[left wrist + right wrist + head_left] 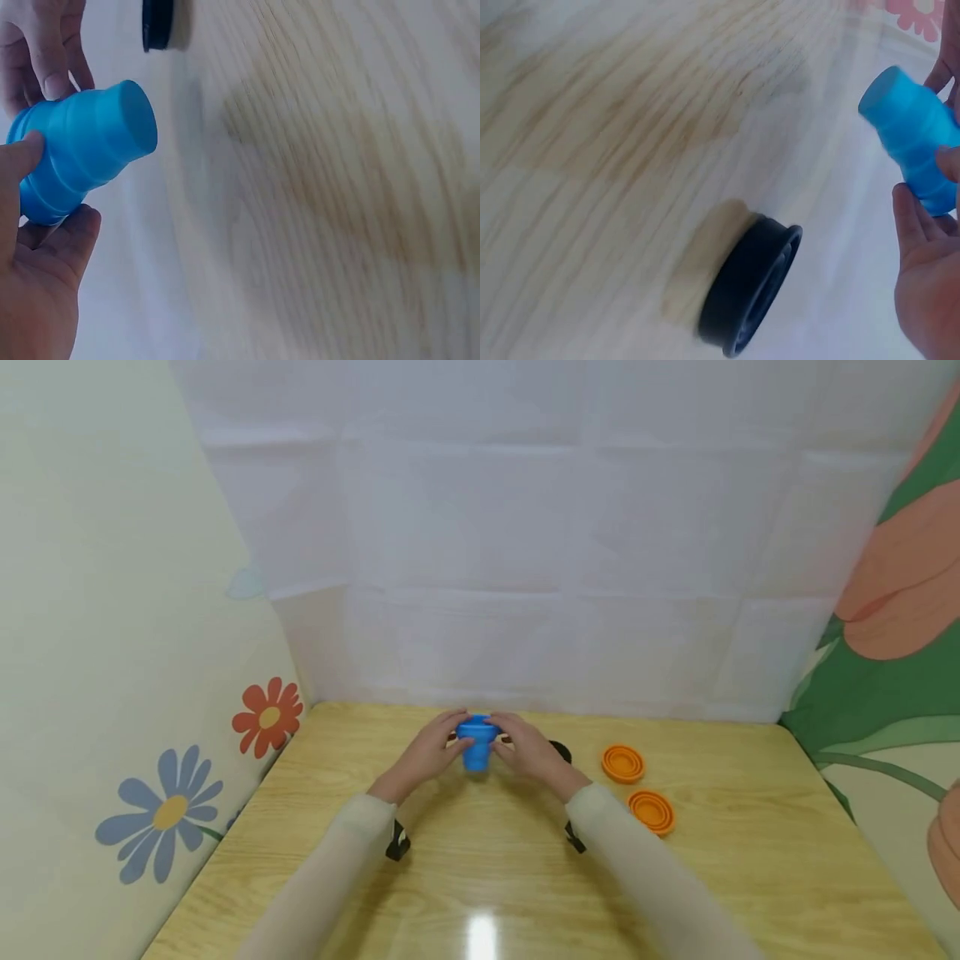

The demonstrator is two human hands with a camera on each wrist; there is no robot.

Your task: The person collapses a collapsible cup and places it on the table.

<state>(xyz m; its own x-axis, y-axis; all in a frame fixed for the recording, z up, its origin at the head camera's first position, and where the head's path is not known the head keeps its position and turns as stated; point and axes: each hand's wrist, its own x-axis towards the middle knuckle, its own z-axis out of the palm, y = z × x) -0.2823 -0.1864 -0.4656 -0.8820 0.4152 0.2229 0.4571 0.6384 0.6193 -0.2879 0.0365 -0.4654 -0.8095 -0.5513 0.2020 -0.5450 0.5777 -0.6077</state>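
Between both hands is a blue collapsible cup (476,745), pulled out to its stepped, tapering height with the wide rim up. My left hand (430,750) grips its left side, the thumb on the near wall and the fingers round toward the rim. From the other side my right hand (531,752) holds it in the same way. The left wrist view shows the cup's flat base (139,117) apart from the tabletop. Partly hidden behind the right hand in the head view lies a flat black collapsed cup (751,286).
Two flattened orange collapsible cups (622,763) lie to the right on the wooden table (480,852). A white cloth (480,568) hangs along the table's far edge. Flower-patterned panels (112,693) stand at the left and right sides.
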